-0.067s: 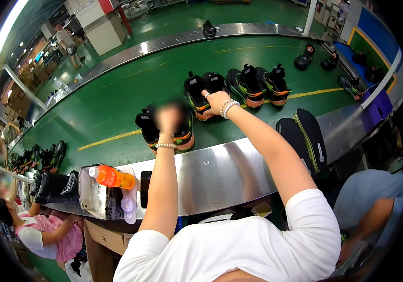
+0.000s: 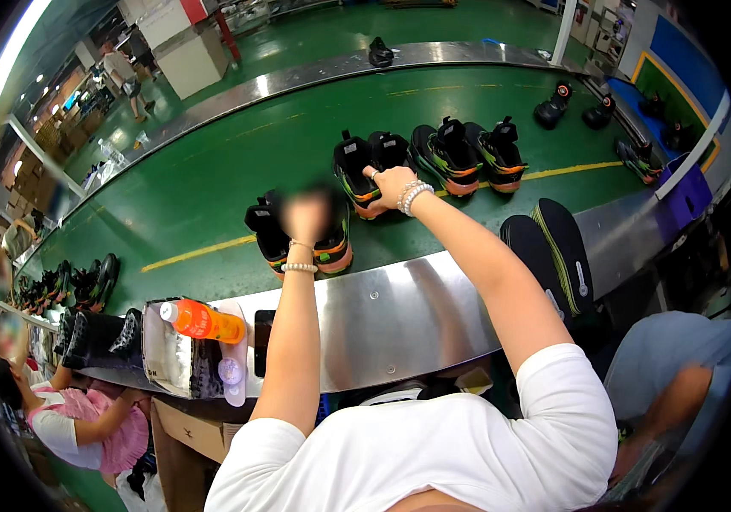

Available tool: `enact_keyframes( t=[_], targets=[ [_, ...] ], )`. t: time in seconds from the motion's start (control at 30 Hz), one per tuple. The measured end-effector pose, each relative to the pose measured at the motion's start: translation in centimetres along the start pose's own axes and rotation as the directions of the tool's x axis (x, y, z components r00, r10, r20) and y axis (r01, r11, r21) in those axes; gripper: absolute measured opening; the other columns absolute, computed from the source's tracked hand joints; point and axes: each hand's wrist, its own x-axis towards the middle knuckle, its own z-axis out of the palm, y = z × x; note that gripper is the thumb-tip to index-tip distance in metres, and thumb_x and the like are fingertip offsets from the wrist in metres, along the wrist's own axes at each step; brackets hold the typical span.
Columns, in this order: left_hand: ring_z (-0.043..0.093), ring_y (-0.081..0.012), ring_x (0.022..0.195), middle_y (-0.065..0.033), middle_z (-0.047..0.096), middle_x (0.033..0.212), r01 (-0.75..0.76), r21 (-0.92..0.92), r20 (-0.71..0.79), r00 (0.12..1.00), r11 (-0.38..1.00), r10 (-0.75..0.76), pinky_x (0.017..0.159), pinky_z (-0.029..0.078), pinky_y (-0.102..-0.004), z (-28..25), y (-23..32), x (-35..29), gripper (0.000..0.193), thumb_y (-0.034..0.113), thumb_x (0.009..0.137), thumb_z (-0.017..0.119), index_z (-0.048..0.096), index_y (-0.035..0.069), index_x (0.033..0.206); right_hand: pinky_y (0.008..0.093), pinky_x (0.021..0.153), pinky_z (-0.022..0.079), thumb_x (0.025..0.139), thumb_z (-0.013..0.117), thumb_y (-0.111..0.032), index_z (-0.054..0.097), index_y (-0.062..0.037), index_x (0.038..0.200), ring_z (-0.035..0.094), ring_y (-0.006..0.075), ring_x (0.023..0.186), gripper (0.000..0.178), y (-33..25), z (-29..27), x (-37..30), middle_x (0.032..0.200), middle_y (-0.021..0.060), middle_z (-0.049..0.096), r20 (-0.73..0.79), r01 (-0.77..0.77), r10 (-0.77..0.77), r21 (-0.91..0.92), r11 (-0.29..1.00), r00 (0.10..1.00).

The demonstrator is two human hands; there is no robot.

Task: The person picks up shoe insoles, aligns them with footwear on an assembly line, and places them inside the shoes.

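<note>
Two pairs of black sneakers with green and orange trim stand on the green belt before me. My right hand (image 2: 393, 188) has its fingers and thumb around the heel of a sneaker (image 2: 353, 160) in the middle pair; its mate (image 2: 389, 147) stands alongside. Over the nearer left pair, my left hand (image 2: 306, 218) is smeared by a blur that hides its fingers. One shoe of that pair, a left sneaker (image 2: 269, 235), shows beside the hand, and the other sneaker (image 2: 336, 249) shows on its right.
Another sneaker pair (image 2: 459, 162) stands to the right. The metal ledge (image 2: 408, 316) holds a phone (image 2: 263, 341), an orange drink bottle (image 2: 203, 321), black boots (image 2: 101, 340) and a black zipped case (image 2: 563, 256). Co-workers sit at lower left and right.
Both my hands stay nearly where they were. The co-worker's arm at the lower right has shifted slightly.
</note>
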Motion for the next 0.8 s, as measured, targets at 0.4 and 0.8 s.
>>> enact_keyframes(
  t=[0.4,0.8],
  targets=[
    [0.049,-0.0112,0.04,-0.006,0.053,0.054,-0.148,-0.286,-0.395,0.918,0.947,0.025,0.036,0.039,-0.0216,-5.5,0.3,-5.6,0.018,0.008,0.076,0.047,0.05,0.001,0.06,0.034,0.076,0.046,0.058,0.061,-0.058,0.062,-0.0114,0.096,0.059,0.0256,0.086,0.06,3.8,0.5,-1.3,0.092,0.0125,0.062,0.006,-0.208,0.209,0.108,0.972,0.978],
    [0.054,-0.0109,0.047,-0.0019,0.054,0.06,0.272,-0.475,-0.252,0.869,0.837,-0.425,0.038,0.042,-0.0206,-8.3,-1.1,-0.9,0.037,0.042,0.072,0.065,0.058,0.005,0.072,0.0404,0.083,0.042,0.063,0.067,-0.037,0.05,-0.015,0.113,0.054,0.03,0.095,0.057,4.1,-1.8,-12.4,0.1,0.0112,0.058,-0.051,-0.213,0.22,0.114,0.97,0.974]
  ],
)
